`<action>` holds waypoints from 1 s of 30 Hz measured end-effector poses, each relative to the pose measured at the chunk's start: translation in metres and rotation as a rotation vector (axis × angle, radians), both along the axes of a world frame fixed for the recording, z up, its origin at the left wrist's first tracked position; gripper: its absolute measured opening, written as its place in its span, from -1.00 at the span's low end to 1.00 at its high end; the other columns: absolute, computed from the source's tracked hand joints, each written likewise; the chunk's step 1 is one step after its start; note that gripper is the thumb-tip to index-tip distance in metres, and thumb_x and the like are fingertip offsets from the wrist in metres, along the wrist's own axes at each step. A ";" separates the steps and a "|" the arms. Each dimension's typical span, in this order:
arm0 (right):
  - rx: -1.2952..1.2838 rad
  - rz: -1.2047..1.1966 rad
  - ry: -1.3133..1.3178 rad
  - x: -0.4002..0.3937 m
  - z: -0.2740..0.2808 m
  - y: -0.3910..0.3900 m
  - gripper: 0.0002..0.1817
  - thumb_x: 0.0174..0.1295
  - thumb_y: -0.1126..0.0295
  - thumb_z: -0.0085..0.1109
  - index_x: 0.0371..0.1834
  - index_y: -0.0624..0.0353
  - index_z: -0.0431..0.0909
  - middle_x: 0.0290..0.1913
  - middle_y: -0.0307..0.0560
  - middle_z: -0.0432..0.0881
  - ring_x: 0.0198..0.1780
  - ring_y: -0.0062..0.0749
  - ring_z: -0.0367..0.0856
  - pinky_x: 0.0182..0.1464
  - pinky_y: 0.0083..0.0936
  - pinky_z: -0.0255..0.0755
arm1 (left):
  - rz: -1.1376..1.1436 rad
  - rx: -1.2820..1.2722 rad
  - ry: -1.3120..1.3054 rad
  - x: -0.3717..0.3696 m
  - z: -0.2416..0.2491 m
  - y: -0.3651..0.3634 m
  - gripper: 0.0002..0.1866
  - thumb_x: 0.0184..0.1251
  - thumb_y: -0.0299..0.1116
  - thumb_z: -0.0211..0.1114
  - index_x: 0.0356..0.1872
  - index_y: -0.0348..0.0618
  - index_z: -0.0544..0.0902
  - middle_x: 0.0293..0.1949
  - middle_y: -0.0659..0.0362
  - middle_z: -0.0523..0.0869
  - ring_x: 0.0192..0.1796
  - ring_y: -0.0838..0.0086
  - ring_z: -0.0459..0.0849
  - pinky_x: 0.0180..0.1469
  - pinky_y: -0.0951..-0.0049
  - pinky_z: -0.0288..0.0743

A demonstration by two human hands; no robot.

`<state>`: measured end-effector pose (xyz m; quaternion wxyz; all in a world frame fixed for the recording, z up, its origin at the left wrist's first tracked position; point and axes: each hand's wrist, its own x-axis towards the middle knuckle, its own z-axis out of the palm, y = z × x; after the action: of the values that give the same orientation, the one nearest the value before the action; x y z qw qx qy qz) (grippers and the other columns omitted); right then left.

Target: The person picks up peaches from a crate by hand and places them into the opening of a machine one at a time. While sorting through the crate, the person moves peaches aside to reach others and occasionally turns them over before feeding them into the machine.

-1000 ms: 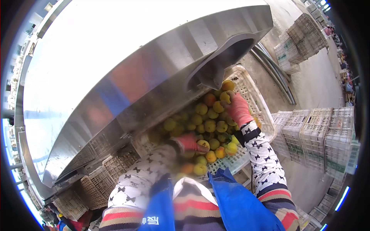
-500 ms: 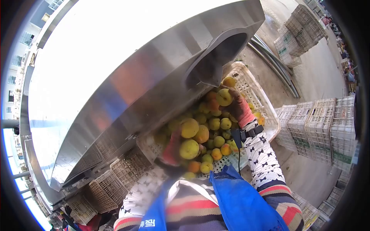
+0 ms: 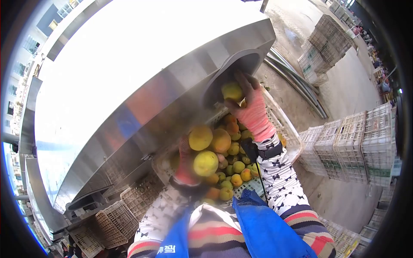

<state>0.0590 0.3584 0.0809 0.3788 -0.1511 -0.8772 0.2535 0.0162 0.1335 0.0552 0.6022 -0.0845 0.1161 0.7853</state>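
Three round fruits [image 3: 205, 148] cupped in left hand [image 3: 186, 165], one fruit [image 3: 232, 91] gripped by right hand [image 3: 251, 109] upper centre; firm, bruisable, best cradled.

White plastic crate [image 3: 287, 136] w/ yellow-orange fruit [image 3: 234, 148] piled in, under steel machine [image 3: 142, 94], concrete floor [image 3: 344, 86]

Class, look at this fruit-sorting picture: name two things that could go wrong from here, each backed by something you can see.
1. The left hand carries three big fruits at once; stacked loosely, one could roll off and bruise.
2. The right hand lifts a fruit into the round opening of the steel machine; fingers might catch on its metal rim, or the fruit could drop back into the crate.
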 end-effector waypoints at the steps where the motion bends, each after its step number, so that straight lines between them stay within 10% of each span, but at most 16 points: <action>1: 0.021 -0.041 -0.069 -0.005 -0.006 -0.005 -0.12 0.01 0.18 0.51 0.43 0.17 0.34 0.21 0.22 0.51 0.14 0.07 0.56 0.24 -0.21 0.45 | 0.000 -0.078 0.099 -0.002 -0.002 -0.004 -0.12 0.16 0.53 0.14 0.25 -0.02 0.49 0.08 -0.06 0.62 -0.26 0.11 0.73 -0.24 0.04 0.65; 8: -0.071 -0.233 -0.225 -0.002 -0.008 -0.030 -0.27 0.04 0.18 0.49 0.28 0.21 0.44 0.12 0.23 0.53 0.05 0.18 0.60 0.04 -0.11 0.55 | 0.119 -0.204 0.255 0.001 -0.001 -0.029 -0.43 0.43 0.12 0.08 0.19 -0.14 0.47 -0.17 -0.01 0.68 -0.32 0.26 0.73 -0.34 0.29 0.67; 10: 0.066 -0.231 -0.205 -0.022 -0.013 -0.026 -0.25 0.03 0.19 0.50 0.28 0.26 0.42 0.09 0.26 0.54 0.04 0.18 0.60 0.04 -0.12 0.55 | 0.121 -0.124 0.217 0.000 -0.017 -0.032 -0.08 0.17 0.54 0.13 0.30 -0.04 0.44 0.04 -0.07 0.63 -0.26 0.09 0.71 -0.26 0.15 0.66; 12: 0.189 -0.230 -0.151 -0.039 -0.013 -0.011 -0.24 0.04 0.19 0.51 0.28 0.30 0.42 0.07 0.21 0.56 0.02 0.06 0.64 0.00 -0.20 0.57 | 0.164 -0.246 0.391 0.012 -0.006 -0.025 -0.33 0.39 0.24 0.08 0.21 -0.15 0.47 -0.10 -0.02 0.67 -0.29 0.26 0.73 -0.30 0.32 0.68; 17: -0.795 0.224 -0.061 0.017 0.022 -0.028 -0.14 0.16 0.00 0.49 0.33 0.41 0.35 0.15 0.01 0.56 0.11 -0.51 0.56 0.09 -0.53 0.48 | 0.156 -0.002 0.339 -0.006 -0.026 -0.018 -0.03 0.13 0.57 0.13 0.34 -0.03 0.43 0.04 -0.12 0.62 -0.16 0.04 0.72 -0.14 0.11 0.69; 22: -1.508 0.487 -0.091 0.058 -0.006 -0.069 -0.07 0.12 0.07 0.54 0.46 0.32 0.28 0.36 -0.03 0.43 0.36 -0.36 0.38 0.34 -0.39 0.34 | 0.140 -0.085 0.661 -0.003 0.003 -0.003 0.04 0.12 0.60 0.11 0.36 -0.13 0.40 0.11 -0.16 0.62 -0.10 0.09 0.74 -0.07 0.13 0.71; 25: -0.843 0.376 -0.066 0.061 -0.006 -0.058 -0.09 0.11 0.10 0.55 0.45 0.31 0.31 0.35 -0.01 0.43 0.35 -0.38 0.38 0.35 -0.40 0.33 | 0.086 -0.041 0.573 -0.005 -0.003 -0.006 0.07 0.12 0.62 0.07 0.36 -0.17 0.39 0.15 -0.14 0.62 -0.08 0.16 0.75 -0.10 0.19 0.73; 30: -0.928 0.300 -0.023 0.061 -0.013 -0.073 -0.18 0.13 0.13 0.52 0.39 0.28 0.39 0.23 0.01 0.51 0.24 -0.31 0.49 0.26 -0.38 0.40 | 0.211 -0.144 0.422 0.011 0.007 0.005 0.05 0.19 0.60 0.00 0.36 -0.20 0.39 0.05 -0.09 0.68 -0.12 0.20 0.77 -0.18 0.29 0.74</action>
<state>0.1198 0.2858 0.0677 0.2209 -0.1787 -0.6879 0.6679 0.0274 0.1390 0.0623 0.4717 0.0270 0.2858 0.8337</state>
